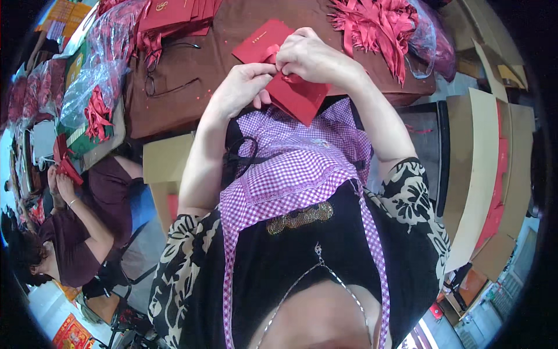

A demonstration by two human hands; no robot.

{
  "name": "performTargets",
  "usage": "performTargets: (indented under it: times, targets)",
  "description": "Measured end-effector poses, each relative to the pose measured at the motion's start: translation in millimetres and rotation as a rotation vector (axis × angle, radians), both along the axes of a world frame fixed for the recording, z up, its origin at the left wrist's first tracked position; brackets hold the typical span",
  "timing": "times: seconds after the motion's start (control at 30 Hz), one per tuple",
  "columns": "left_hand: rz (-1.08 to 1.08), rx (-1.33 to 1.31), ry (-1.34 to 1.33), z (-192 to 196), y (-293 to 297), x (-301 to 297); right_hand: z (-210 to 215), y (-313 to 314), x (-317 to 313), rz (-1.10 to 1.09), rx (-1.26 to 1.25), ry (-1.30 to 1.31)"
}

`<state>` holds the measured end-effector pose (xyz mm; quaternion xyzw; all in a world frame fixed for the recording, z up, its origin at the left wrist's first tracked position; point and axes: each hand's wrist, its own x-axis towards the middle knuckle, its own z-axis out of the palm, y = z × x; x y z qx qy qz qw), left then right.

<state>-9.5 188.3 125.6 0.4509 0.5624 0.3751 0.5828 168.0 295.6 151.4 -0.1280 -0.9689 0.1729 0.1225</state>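
At the near edge of the brown-covered table, a red card folder [299, 103] lies at a slant, its near corner over my lap. A red ribbon [269, 53] crosses its middle. My left hand [243, 86] comes from the left, thumb and forefinger pinching the ribbon, the other fingers curled below. From the right, my right hand [311, 58] bends over the folder with its fingertips closed on the ribbon beside the left fingertips. The fingers cover part of the ribbon, so its knot or loop cannot be made out.
Eyeglasses [152, 86] lie on the brown tablecloth [174, 113] at left. Behind them is a stack of red folders [174, 14]; red ribbons [381, 29] are heaped at far right. Cardboard boxes [462, 174] stand right. At left, another person [87, 224] handles a red item.
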Motion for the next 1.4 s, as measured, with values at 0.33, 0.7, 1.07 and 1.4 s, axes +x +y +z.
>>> performTargets:
  times: [0.33, 0.7, 1.07, 1.4]
  targets:
    - [-0.254, -0.045, 0.017, 10.1, -1.5, -3.4, 13.6, -27.2, 9.5, 0.111, -0.01, 0.21]
    - [0.206, 0.008, -0.168, 4.2, -4.8, -51.5, 10.0, -32.0, 29.5, 0.131, -0.261, -0.16]
    - [0.407, 0.083, -0.172, -33.1, -38.3, -27.8, 2.2, -28.8, 25.5, -0.162, -0.311, 0.091]
    - [0.324, 0.091, -0.609, -27.7, -42.1, 4.7, -1.0, -5.5, 28.6, -0.197, -0.915, 0.348]
